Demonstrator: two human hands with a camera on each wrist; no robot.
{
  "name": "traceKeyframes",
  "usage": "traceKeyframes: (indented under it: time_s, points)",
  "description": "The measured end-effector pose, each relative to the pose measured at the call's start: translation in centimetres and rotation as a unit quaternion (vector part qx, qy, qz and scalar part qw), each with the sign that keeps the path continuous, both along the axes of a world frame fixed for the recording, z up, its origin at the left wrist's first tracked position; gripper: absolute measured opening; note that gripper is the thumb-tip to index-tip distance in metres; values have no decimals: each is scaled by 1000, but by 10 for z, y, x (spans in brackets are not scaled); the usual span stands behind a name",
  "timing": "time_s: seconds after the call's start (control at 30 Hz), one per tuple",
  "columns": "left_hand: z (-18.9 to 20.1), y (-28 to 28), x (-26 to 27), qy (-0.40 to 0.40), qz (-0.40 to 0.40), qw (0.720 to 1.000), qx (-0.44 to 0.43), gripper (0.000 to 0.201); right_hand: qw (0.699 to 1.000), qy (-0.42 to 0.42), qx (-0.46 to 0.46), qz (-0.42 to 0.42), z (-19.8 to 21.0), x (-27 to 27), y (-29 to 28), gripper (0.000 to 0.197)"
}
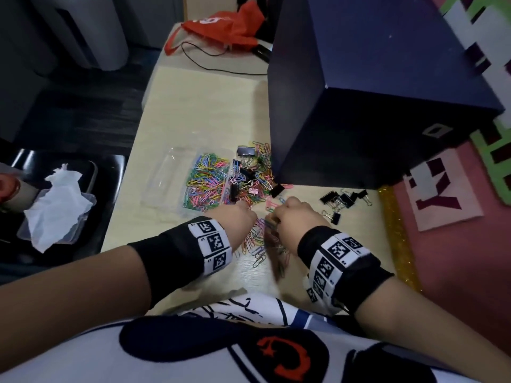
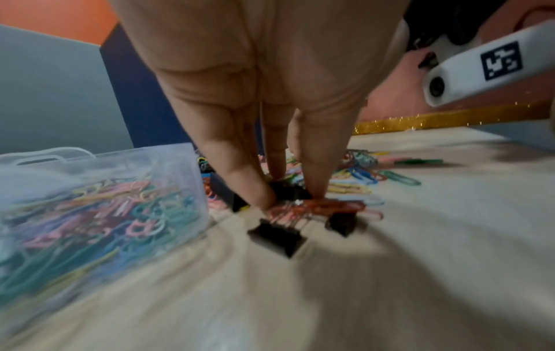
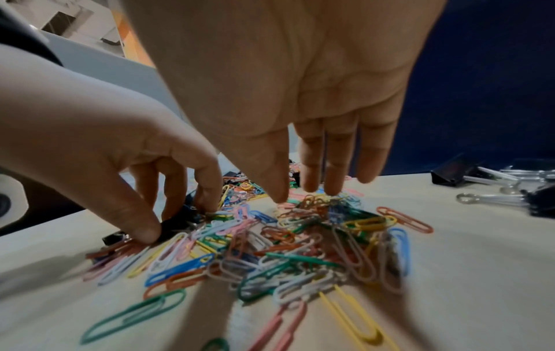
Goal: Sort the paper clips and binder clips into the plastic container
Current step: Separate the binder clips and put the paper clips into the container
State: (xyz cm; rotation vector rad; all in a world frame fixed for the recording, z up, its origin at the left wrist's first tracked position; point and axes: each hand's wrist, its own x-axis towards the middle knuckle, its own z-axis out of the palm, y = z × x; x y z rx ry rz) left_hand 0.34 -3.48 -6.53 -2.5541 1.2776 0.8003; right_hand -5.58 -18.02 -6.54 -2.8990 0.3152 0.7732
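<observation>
A clear plastic container (image 1: 163, 175) lies on the table, one compartment full of coloured paper clips (image 1: 206, 181), the one beside it holding black binder clips mixed with paper clips (image 1: 247, 175). A loose pile of paper clips (image 3: 300, 242) lies in front of it. My left hand (image 2: 289, 194) reaches down at the pile's left edge, thumb and fingers pinching a black binder clip (image 2: 288, 190). My right hand (image 3: 306, 192) hangs over the pile with straight fingers, tips touching the clips. Two more binder clips (image 2: 277, 237) lie just in front of the left hand.
A big dark blue box (image 1: 359, 92) stands at the back right, close behind the pile. A cluster of black binder clips (image 1: 343, 200) lies to the right of my right hand. A red bag (image 1: 226, 26) and a cable lie at the far end.
</observation>
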Motion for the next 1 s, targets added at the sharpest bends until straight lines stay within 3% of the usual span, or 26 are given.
traceKeyframes:
  time_s: [0.07,0.17,0.3,0.43,0.6,0.7,0.8,1.0]
  points:
    - [-1,1,0,-9,-5,1000,-8,38,997,-54,58,20,-3,6,5,42]
    - [-2,3,1,-26,-17,999,-16,40,987,-51,132,81,-7,14,16,60]
    - [-5,7,4,-28,-8,1000,5,34,990,-9,76,120,-11,8,13,72]
    - [-8,9,6,-10,7,1000,4,30,994,-32,41,92,-14,-8,-7,60]
    - [-13,5,5,8,33,999,-11,46,995,-88,40,24,-14,-16,-23,38]
    - [-15,1,3,5,36,999,1,51,988,-123,90,24,-16,-16,-20,46]
    - [-15,-3,1,-2,31,1000,7,44,992,-58,85,70,-20,-20,-10,61]
    - [-12,-5,3,-6,12,1000,6,30,994,-110,0,19,-19,-22,-13,35]
